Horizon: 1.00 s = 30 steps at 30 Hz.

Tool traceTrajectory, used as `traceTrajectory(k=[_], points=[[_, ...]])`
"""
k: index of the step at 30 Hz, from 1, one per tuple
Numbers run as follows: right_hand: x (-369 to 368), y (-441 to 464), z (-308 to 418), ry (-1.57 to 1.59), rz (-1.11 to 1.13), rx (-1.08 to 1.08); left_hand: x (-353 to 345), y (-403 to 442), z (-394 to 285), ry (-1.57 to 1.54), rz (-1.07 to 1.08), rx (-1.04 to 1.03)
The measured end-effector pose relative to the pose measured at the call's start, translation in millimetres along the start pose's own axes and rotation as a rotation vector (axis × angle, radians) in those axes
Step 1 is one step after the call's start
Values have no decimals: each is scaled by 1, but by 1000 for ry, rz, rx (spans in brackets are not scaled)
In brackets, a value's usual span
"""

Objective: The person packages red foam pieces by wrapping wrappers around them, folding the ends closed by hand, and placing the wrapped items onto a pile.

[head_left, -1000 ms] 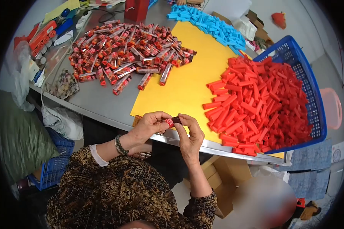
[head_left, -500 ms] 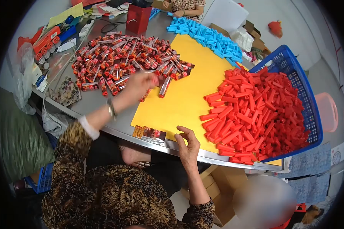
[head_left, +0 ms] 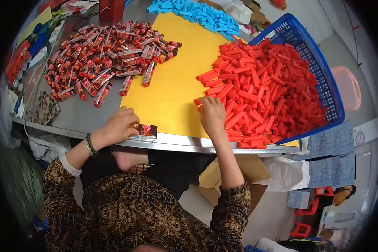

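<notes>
Back comes the left hand (head_left: pixel 121 125), away from the heap of wrapped pieces (head_left: pixel 109 54) it was reaching over half a second ago, and down it goes at the near edge of the table (head_left: pixel 82 119)! Across on the other side, the right hand (head_left: pixel 213 114) has moved too, off its spot above the yellow sheet (head_left: pixel 168 101) and up to the left fringe of the red tubes (head_left: pixel 260 84). The whole view has swung a little as well, so the heaps sit further left. What it means, as I judge it: one piece has been let go on the heap and the hands are at the start of a fresh round, each at its own supply.

Now the positions: the printed wrappers (head_left: pixel 148 132) lie flat at the table's edge, just right of the left hand, whose fingertips are over their left end. Fingers bent, thumb low; whether they pinch one, I cannot tell. On the right, thumb and fingers curl close around the inner end of one red tube (head_left: pixel 197 102), touching or nearly so, and whether the grip has closed cannot be told from here
</notes>
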State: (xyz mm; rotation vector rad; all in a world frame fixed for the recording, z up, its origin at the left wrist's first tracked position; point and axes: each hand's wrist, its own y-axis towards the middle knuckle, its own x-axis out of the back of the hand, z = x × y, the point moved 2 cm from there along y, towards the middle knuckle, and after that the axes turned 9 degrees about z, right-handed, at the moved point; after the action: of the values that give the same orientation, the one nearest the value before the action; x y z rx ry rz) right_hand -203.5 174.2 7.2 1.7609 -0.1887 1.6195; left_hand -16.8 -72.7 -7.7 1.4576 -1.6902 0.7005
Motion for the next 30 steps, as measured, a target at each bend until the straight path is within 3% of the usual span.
traceTrajectory(k=[4,7,10,14,17,20,23,26,30], points=[[-26,25,-19,-291,300,-21,-12,6,4,-74,-9,59],[-32,38,-24,-288,449,-13,-18,9,13,-162,-25,85],[-29,42,-20,-170,451,75,-16,10,14,-208,-77,86],[-8,32,5,268,294,46,-14,12,13,-173,-202,59],[4,19,25,636,215,-69,-9,12,12,-39,-120,173],[16,9,44,802,196,-103,-6,15,10,-183,-129,229],[31,-1,59,852,91,-208,-2,13,4,-594,-121,343],[31,-16,64,947,-74,-250,-11,12,12,-899,-99,350],[39,-28,75,994,-232,-248,-17,13,10,-1086,-115,293]])
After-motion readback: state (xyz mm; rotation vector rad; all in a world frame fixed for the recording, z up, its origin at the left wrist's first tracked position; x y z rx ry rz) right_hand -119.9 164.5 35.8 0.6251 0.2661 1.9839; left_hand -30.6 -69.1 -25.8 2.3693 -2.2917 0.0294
